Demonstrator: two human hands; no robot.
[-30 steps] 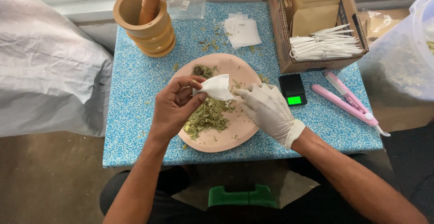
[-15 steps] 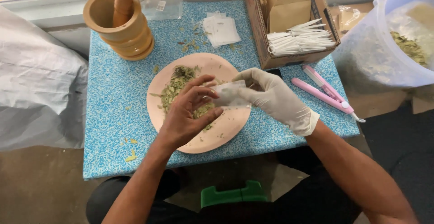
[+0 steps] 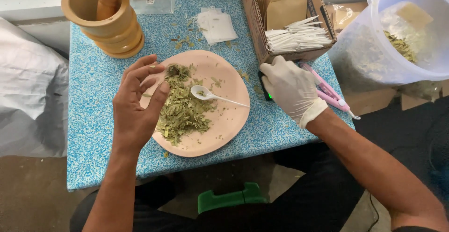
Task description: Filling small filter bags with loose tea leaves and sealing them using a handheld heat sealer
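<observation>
Here, seen from the head camera:
Left hand: the bare left hand [image 3: 135, 105] is hovering over the left edge of the pink plate [image 3: 229, 124], fingers loosely curled and spread, holding nothing; the fingertips [image 3: 161, 88] are reaching the dried green leaves [image 3: 183, 112].
Right hand: the white-gloved right hand [image 3: 291, 89] is lying palm down on a small dark device with a green light [image 3: 264, 91], just right of the plate; whether it is gripping the device or only covering it, I cannot tell.
Leaves: they are lying heaped on the left half of the plate, with loose bits scattered over the blue speckled table [image 3: 93, 91].
Spoon: a white plastic spoon [image 3: 213, 95] is resting on the plate, bowl touching the leaves, handle pointing right.
Around: a wooden mortar with pestle [image 3: 105, 16] is standing at the table's far left corner; a cardboard box of paper sachets [image 3: 287, 19] is sitting beyond the right hand; a pink tool [image 3: 329, 91] is lying just beside the glove; a translucent plastic bucket [image 3: 407, 35] holding more leaves is standing off the table's right side.
</observation>
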